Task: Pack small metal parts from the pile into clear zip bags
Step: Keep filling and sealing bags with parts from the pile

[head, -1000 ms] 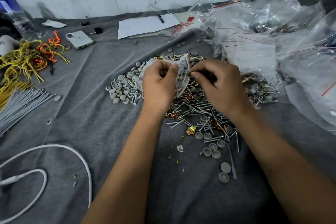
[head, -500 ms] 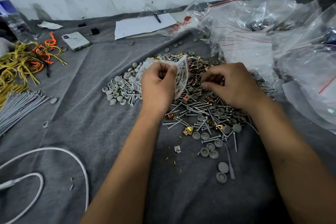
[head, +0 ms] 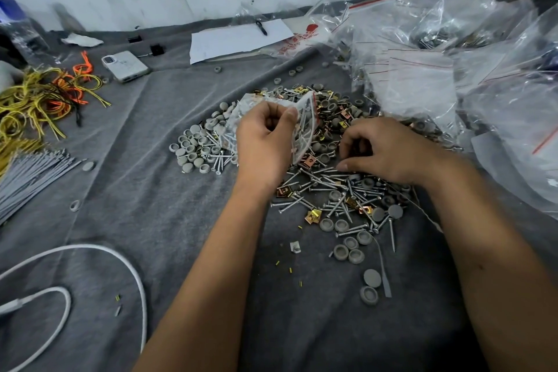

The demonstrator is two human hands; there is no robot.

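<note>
A pile of screws, brass clips and grey caps [head: 338,190] lies spread on the grey cloth in the middle. My left hand [head: 262,142] grips a small clear zip bag [head: 305,127] with a red seal line, held up over the pile with screws inside it. My right hand [head: 383,151] is down on the pile to the right of the bag, fingers curled among the screws; whether it holds any is hidden.
Heaps of clear zip bags [head: 422,78] fill the right side. A phone [head: 125,65], paper with a pen [head: 238,38], yellow and orange wires [head: 42,96], grey cable ties [head: 27,178] and a white cable [head: 99,254] lie around the left.
My right hand has left the bag's mouth and dropped rightward onto the pile. My left hand still holds the bag in about the same place.
</note>
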